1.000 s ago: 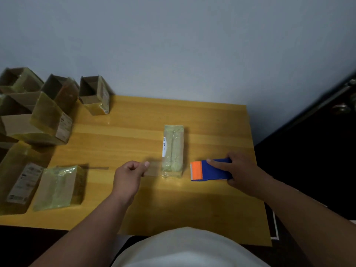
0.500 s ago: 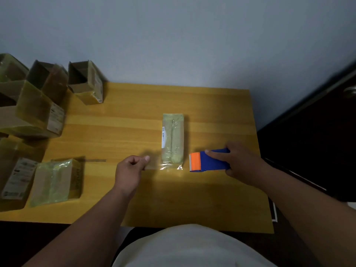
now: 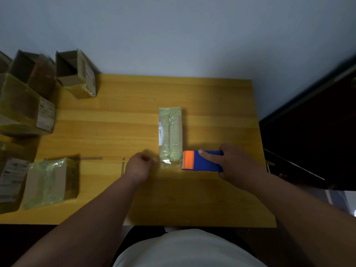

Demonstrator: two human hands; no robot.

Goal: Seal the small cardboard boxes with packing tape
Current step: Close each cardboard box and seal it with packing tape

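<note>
Gripping one tape dispenser point(image 3: 202, 160), right hand point(image 3: 238, 166); left hand point(image 3: 137, 167) pinches tape beside one box point(image 3: 170, 134).

Bare table point(image 3: 202, 97) beyond narrow box point(image 3: 170, 132); stacked boxes point(image 3: 28, 105) crowding left edge.

- A plain pale grey-blue wall point(image 3: 173, 31) fills the upper half of the view, with no marks or fittings on it.
- A wooden table point(image 3: 123, 105) stands with its far edge against the wall; its top is warm yellow-orange with long grain lines running left to right.
- The table's right edge sits near a dark door point(image 3: 316, 135), almost black, which slants away toward the upper right corner.
- Past the table's near edge the floor point(image 3: 23, 239) lies in deep shadow.
- At the table's near right corner a small pale patch of floor shows.
- The light is dim and even, with soft shadows on the tabletop.
</note>
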